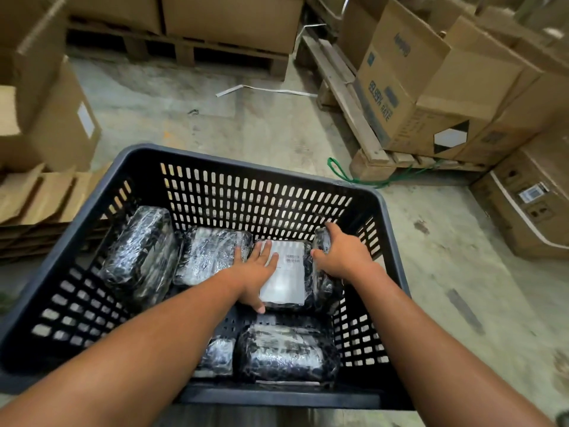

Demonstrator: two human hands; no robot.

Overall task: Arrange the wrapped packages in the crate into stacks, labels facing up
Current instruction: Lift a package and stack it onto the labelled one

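Dim, even light | glare on wrapped packages (212,257) | edges bowed, corners blurred

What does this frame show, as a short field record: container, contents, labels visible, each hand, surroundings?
container: black perforated crate on a concrete floor
contents: several film-wrapped packages, loose, not neatly stacked
labels visible: white barcode label up on the middle package
left hand: left hand flat on the labelled package
right hand: right hand gripping an upright package at the right wall
surroundings: cardboard boxes on wooden pallets
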